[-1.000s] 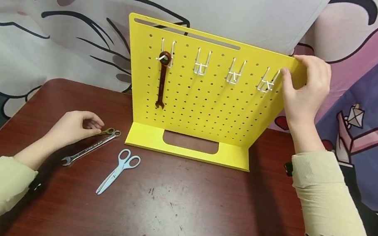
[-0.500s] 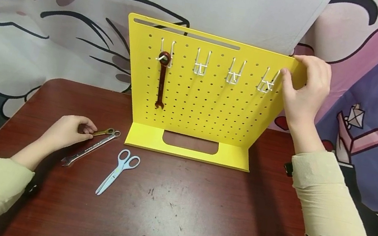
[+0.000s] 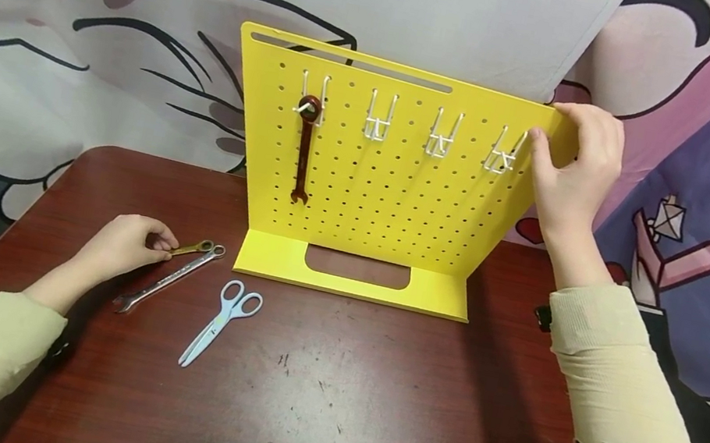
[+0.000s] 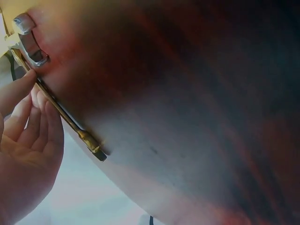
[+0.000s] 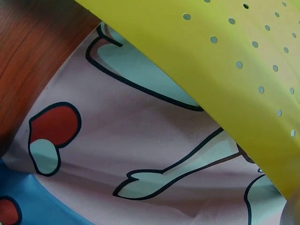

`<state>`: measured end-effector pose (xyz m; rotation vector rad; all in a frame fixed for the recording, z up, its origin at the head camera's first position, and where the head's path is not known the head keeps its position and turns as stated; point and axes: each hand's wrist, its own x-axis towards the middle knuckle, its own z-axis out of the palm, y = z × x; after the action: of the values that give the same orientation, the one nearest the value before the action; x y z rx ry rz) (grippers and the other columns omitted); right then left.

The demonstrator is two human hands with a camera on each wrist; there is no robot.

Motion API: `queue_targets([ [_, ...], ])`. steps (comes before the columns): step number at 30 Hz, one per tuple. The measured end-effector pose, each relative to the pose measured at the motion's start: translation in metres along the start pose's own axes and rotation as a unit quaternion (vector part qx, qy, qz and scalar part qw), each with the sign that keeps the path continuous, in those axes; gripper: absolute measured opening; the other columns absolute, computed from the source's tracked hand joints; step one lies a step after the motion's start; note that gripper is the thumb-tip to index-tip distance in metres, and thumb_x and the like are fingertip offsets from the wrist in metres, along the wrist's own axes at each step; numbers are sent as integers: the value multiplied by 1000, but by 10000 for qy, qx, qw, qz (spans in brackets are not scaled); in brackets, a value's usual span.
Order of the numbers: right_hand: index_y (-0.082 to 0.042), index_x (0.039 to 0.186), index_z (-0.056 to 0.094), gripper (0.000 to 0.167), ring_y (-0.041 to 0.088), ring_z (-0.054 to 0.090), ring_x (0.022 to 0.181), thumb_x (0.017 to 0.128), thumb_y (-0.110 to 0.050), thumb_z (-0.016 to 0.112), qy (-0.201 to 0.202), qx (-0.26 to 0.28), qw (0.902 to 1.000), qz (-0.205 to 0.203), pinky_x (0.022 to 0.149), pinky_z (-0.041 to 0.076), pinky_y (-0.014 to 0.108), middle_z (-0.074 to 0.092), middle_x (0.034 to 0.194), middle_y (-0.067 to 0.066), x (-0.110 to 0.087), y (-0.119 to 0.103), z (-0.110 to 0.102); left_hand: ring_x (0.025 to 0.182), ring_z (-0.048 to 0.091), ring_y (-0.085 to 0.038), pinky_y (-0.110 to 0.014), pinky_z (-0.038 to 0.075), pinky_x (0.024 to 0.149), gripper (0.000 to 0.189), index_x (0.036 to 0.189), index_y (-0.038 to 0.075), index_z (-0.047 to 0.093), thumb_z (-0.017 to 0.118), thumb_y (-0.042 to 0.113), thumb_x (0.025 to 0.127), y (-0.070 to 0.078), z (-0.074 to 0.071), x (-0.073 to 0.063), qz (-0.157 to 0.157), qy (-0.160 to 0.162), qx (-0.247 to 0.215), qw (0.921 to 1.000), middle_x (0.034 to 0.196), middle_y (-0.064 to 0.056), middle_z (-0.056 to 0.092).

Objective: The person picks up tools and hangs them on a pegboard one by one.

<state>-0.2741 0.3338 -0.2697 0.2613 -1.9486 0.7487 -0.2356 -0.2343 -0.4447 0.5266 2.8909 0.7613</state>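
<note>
On the left of the table, my left hand (image 3: 124, 246) pinches a gold-coloured wrench (image 3: 193, 248) between thumb and fingers. The left wrist view shows the thumb on the shaft of this gold wrench (image 4: 70, 122), near one end. Beside it lies a silver combination wrench (image 3: 169, 281), ring end toward the board. My right hand (image 3: 579, 170) grips the upper right edge of a yellow pegboard (image 3: 389, 188), thumb in front; its other fingers are partly hidden behind. A dark red wrench (image 3: 304, 157) hangs by its ring end from the leftmost white hook (image 3: 324, 93).
Light blue scissors (image 3: 223, 321) lie in front of the board's base (image 3: 350, 286), handles toward it. Three more white hooks, including the rightmost hook (image 3: 502, 152), line the board's upper part, holding nothing. A patterned cloth (image 3: 158, 84) hangs behind the brown table (image 3: 329, 407).
My left hand has drawn back to the left along the gold wrench, so more of its shaft shows. The right hand and the pegboard stay in place.
</note>
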Motion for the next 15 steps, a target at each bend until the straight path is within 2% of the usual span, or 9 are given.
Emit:
queue_targets([
  [6,0,117,76,31,37,60,120,92,-18,78,-16,-21,10000,45,113,40,31,75,120,19,0,-1,-1,75,66,-11,-19,51,66,12,96,-4,78,83,2,87,-4,-2,3,-64,-141,-308,9994,84,-9,77],
  [15,1,117,76,31,38,61,119,92,-18,78,-29,-22,10000,3,112,40,33,75,119,20,0,-1,-1,73,61,-2,-18,49,65,11,95,-5,78,82,2,88,-7,-4,5,-121,-315,-523,9981,83,-7,76],
])
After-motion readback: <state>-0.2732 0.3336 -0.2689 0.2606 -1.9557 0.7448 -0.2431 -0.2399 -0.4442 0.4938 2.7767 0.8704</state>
